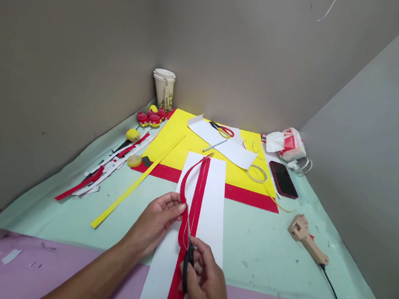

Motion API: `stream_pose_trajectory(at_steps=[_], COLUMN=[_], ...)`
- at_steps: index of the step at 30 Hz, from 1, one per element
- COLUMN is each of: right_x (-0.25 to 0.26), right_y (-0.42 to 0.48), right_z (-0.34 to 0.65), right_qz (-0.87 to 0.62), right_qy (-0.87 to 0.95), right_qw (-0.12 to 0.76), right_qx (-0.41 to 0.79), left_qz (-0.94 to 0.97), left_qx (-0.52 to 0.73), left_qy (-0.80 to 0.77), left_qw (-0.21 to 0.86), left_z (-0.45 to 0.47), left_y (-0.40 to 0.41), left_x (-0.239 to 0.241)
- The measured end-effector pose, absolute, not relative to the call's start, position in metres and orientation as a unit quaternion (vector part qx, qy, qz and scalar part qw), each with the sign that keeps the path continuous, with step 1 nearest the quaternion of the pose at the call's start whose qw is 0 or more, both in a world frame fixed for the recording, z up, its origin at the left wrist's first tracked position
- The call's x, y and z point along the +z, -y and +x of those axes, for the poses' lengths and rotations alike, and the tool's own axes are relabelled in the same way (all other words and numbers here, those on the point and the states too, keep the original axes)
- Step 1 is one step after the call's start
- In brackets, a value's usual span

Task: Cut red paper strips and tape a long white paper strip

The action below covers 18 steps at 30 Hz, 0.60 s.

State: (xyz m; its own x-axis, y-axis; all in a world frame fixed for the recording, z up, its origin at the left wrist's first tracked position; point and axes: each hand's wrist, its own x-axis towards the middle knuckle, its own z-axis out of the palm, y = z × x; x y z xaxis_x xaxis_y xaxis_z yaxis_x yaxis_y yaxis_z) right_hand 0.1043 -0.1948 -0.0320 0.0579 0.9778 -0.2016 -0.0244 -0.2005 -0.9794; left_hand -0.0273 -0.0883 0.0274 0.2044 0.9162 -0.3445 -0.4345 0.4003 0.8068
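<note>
The right hand (205, 279) has its fingers closed through the scissors (188, 259), whose blades sit in a red strip (186, 201) over a white sheet (214, 204) at the tabletop's (264, 245) near edge. The left hand (156, 219) pinches the strip just beyond. The cut seems early, with most of the length uncut. What the far cup (163, 89) holds is hidden.

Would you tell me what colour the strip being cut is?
The strip is red; head view.

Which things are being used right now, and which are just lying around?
In use: left hand, right hand, scissors, red strip, white sheet.
Lying about: glue gun, phone, cup, yellow strip, tape ring, spare scissors.
</note>
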Motion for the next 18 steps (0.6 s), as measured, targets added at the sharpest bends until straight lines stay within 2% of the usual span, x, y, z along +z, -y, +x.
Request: stream_pose_trajectory(at_steps=[18], right_x=[-0.018], right_y=[0.190], right_z=[0.110], right_qz=[-0.549], right_qy=[0.395], right_qw=[0.476], right_qx=[0.562], left_qz=[0.301], left_qx=[0.465], left_qy=[-0.423], left_qw=[0.717], left_z=[-0.030], left_y=[0.089], left_x=[0.027])
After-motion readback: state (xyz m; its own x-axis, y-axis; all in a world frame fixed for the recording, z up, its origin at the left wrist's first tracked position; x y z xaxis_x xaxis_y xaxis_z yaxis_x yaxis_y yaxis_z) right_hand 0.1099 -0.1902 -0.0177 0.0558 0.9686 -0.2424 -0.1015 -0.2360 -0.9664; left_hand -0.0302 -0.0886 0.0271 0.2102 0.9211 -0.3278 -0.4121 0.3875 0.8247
